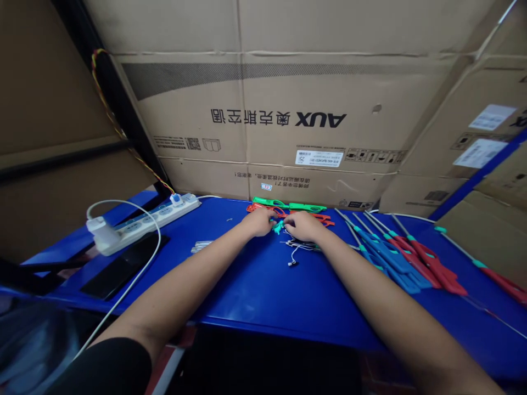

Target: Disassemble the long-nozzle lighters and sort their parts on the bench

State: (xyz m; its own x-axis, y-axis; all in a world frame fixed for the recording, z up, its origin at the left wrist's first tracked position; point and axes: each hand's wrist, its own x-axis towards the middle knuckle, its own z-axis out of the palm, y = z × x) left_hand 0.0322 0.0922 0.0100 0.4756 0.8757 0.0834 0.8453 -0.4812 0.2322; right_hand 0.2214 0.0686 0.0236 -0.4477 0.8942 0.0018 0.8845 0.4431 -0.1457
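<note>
Both my hands meet at the far middle of a blue table [255, 285]. My left hand [259, 221] and my right hand [302, 225] are closed, fingers pinched around a small teal plastic part [279, 225] held between them. Thin black and white wires [294, 249] trail from under my right hand toward me and end in a small plug. Just behind my hands lie green [288, 206] and red [319, 218] plastic handle shells against the cardboard.
Several finished blue and red long-nosed tools [401, 255] lie in a row at the right. A white power strip [140, 222] with a cable and a black phone [123, 266] sit at the left. Small metal pins [201, 247] lie left of my forearm. Large cardboard boxes [288, 109] wall the back.
</note>
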